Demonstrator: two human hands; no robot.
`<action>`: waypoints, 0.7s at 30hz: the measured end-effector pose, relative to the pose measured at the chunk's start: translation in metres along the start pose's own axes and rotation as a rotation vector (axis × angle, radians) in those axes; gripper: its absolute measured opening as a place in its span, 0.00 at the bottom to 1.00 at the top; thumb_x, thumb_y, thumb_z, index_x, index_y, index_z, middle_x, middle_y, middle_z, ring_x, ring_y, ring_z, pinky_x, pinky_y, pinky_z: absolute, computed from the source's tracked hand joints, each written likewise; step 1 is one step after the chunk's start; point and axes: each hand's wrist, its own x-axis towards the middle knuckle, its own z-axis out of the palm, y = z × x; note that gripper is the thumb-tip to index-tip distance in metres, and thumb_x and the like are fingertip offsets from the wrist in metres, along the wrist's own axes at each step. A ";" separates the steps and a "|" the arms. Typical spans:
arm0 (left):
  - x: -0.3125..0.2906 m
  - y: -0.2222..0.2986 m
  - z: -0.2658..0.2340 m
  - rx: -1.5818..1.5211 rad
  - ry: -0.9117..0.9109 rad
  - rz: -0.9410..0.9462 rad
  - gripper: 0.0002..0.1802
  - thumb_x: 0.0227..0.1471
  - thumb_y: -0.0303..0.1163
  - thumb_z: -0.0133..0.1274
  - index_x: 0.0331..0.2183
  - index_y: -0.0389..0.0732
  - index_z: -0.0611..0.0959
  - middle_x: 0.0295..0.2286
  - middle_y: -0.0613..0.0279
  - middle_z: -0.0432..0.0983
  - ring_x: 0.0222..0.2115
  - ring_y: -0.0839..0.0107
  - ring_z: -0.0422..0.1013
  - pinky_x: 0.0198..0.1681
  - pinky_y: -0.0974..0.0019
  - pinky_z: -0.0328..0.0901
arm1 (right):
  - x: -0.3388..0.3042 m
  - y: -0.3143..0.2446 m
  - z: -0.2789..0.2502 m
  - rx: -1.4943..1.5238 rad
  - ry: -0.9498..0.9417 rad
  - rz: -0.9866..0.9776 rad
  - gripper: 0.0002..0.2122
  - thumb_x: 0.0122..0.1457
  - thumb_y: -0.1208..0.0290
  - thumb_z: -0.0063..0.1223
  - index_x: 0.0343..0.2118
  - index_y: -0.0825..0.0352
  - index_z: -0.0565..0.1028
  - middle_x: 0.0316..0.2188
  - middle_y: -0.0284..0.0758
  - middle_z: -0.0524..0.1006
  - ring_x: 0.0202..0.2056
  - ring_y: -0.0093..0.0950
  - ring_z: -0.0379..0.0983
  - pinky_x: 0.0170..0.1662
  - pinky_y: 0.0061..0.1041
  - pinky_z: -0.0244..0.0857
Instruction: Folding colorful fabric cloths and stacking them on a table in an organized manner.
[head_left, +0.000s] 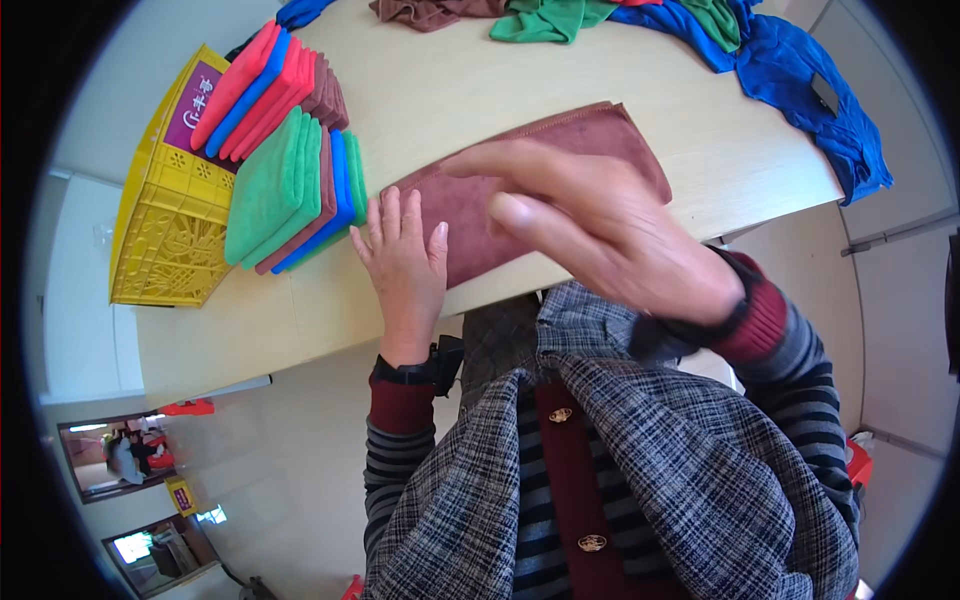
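Head view: I rest a flat, spread, empty left grip [403,245] on the bench's [440,90] brown cloth [468,225], right of the yellow crate [175,230], right grip [620,225] loosely open and seemingly empty above, folded stacks [275,200] beside the crate apparently done, rumpled cloths [790,80] farther right seemingly left.

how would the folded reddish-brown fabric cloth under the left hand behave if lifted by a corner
The folded reddish-brown fabric cloth would likely droop and perhaps unfold: rumpled blue fabric nearby hangs limply off the pale table. It is probably light for its size, looking thin beneath the left hand. It seems unlikely to roll, since it lies flat.
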 end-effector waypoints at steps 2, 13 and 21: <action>0.021 0.019 0.002 -0.023 -0.055 0.063 0.28 0.63 0.43 0.48 0.59 0.39 0.71 0.61 0.49 0.62 0.64 0.49 0.54 0.67 0.40 0.43 | 0.000 0.068 0.012 -0.320 -0.034 0.077 0.25 0.70 0.58 0.40 0.62 0.73 0.65 0.54 0.48 0.74 0.54 0.43 0.71 0.57 0.34 0.64; 0.022 0.018 0.035 -0.081 -0.279 0.105 0.32 0.65 0.48 0.41 0.64 0.42 0.63 0.66 0.50 0.53 0.67 0.51 0.47 0.68 0.40 0.42 | -0.023 0.191 0.036 -0.962 -0.066 0.164 0.30 0.67 0.48 0.38 0.66 0.64 0.62 0.66 0.41 0.62 0.68 0.43 0.51 0.69 0.47 0.43; 0.019 -0.031 0.027 -0.030 -0.313 -0.162 0.34 0.65 0.50 0.40 0.65 0.40 0.62 0.65 0.49 0.54 0.65 0.49 0.51 0.66 0.42 0.45 | -0.044 0.208 -0.037 -1.139 -0.087 0.415 0.28 0.69 0.49 0.38 0.66 0.61 0.60 0.66 0.40 0.60 0.68 0.43 0.50 0.69 0.44 0.44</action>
